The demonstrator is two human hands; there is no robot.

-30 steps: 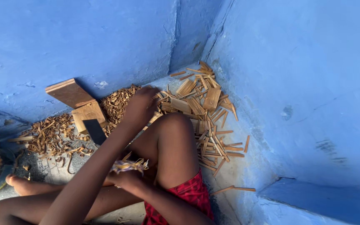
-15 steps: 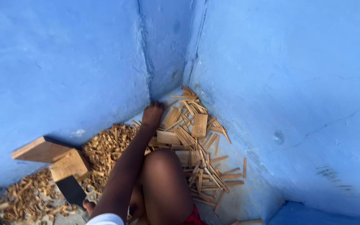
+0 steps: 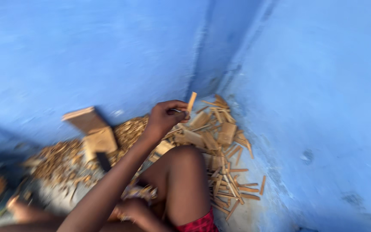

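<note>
head view | left hand [image 3: 165, 118] lifted above the strip pile [image 3: 215, 141] in the blue corner, grip pinched on a thin wood strip [image 3: 191, 102], held clear of the heap | strip's long axis near upright, free end up, tilted slightly right | right hand [image 3: 135, 209] low by the knee, fingers closed on a blurred bundle [image 3: 139, 193]

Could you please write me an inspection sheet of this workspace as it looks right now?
Surface: pale floor in a blue-walled corner.
Job's things: thin wooden strip; pile of wooden strips.
Clutter: wood shavings; wooden blocks.
Hands: left hand pinches the strip, raised above the pile; right hand low by the knee, blurred, contents unclear.
Cables: nothing seen.
Surroundings: blue walls; picture motion-blurred.
</note>
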